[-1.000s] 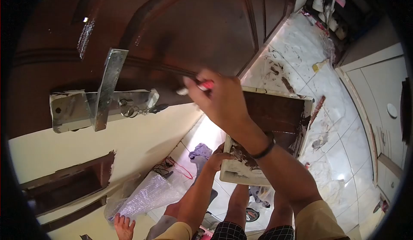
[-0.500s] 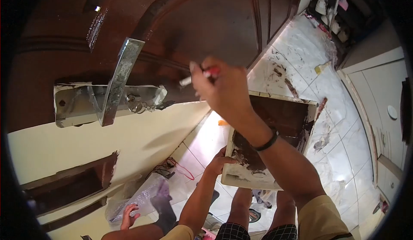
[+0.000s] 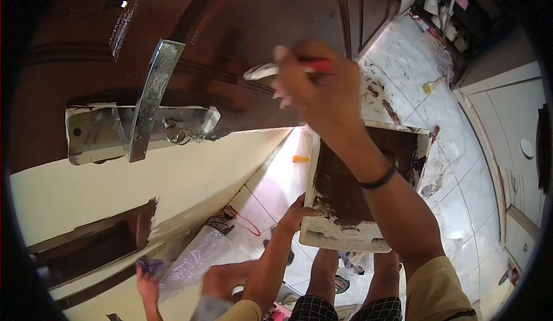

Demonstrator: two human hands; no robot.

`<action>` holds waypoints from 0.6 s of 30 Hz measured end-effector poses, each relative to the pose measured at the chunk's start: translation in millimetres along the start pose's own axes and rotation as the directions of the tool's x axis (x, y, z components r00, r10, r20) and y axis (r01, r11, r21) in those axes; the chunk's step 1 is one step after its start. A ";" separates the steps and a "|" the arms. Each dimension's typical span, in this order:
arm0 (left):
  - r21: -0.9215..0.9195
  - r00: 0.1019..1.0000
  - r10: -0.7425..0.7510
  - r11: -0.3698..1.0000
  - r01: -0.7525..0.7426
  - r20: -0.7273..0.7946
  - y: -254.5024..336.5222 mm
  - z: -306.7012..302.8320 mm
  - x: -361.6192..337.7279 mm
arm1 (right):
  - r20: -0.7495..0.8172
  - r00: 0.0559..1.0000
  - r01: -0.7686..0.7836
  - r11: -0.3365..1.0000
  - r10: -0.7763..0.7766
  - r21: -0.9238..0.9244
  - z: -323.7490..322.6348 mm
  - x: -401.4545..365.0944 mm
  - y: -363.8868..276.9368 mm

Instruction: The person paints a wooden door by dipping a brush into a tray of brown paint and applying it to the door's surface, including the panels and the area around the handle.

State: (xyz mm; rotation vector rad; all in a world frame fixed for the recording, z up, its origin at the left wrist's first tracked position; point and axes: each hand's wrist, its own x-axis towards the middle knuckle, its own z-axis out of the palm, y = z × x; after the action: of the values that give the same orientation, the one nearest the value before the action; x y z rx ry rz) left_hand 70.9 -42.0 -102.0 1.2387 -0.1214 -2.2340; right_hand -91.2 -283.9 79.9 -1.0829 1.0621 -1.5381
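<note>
Right hand (image 3: 324, 88) around slim red-and-white tool (image 3: 262, 72)

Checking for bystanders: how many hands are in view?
3: right hand gripping a red-handled tool by the door, left hand holding the tray, another person's hand at the picture's lower left. More may be hidden.

A white cabinet (image 3: 502, 119) stands beside the pale tiled floor (image 3: 469, 206).

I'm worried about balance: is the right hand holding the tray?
No, the left hand grips the edge of the tray; the right hand is near the door.
</note>
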 end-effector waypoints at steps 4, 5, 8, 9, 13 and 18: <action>0.018 1.000 0.017 1.000 -0.017 -0.010 6.5 5.8 -2.0 | 0.047 0.998 0.036 0.990 -0.030 -0.136 -20.9 -11.5 6.3; 0.032 1.000 0.017 0.999 -0.017 -0.017 4.8 4.5 -2.4 | 0.108 0.993 0.068 0.973 -0.044 -0.222 -15.4 -12.1 9.5; 0.023 0.999 0.024 0.999 -0.024 0.034 7.4 9.5 -4.2 | 0.180 0.951 0.301 0.887 -0.251 -0.350 11.6 -3.8 -10.3; 0.028 1.000 0.024 0.999 -0.025 0.017 6.4 9.1 -3.0 | 0.175 0.936 0.346 0.881 -0.304 -0.323 19.7 1.0 -20.1; 0.015 0.999 0.044 0.999 -0.044 0.030 -1.6 8.6 -2.3 | 0.041 0.981 0.194 0.979 -0.191 -0.069 8.6 -2.7 -34.8; -0.049 0.998 0.056 0.997 -0.054 0.038 -1.9 25.5 -6.7 | 0.227 0.966 0.195 0.927 -0.125 -0.319 0.8 -13.5 -16.3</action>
State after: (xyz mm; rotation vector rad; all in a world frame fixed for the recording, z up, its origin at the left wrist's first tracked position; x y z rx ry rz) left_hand 52.3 -41.8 -83.2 1.1523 -0.1149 -2.2016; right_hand -91.6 -267.9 93.8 -1.5655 1.1442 -1.3614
